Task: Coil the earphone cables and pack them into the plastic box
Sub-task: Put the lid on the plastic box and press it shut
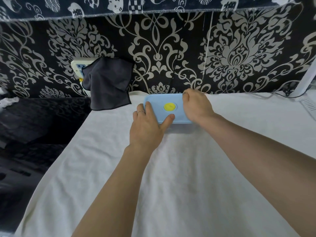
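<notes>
near surface: white towel-like cloth [171, 177] covers the table, both forearms reach across it toward the far edge. No earphone cables lie on the cloth anywhere in view.
left hand: left hand [147, 127] lies flat on the near-left part of the lid, fingers straight, thumb stretched right along the near edge. Pressing or steadying, not gripping. Ring on one finger.
right hand: right hand [196, 106] sits over the right end of the box, fingers curled down at the far-right corner. Looks like it hooks or pinches the lid rim there, but the fingertips are hidden, so grip is a judgement.
box: plastic box [179, 124] at the far middle of the cloth, just short of the backdrop. Blue lid [157, 103] is on it, yellow round cap [169, 107] in the lid's centre.
contents: cannot tell, lid is opaque from this angle.
progress: either lid is being pressed shut with cables already inside (near done), or being pried open at the start. No loose cables favours the first reading, not proven.
far: dark grey cloth [107, 84] hangs over a white power strip [78, 65] far left; patterned black-and-white backdrop [239, 57] behind.
</notes>
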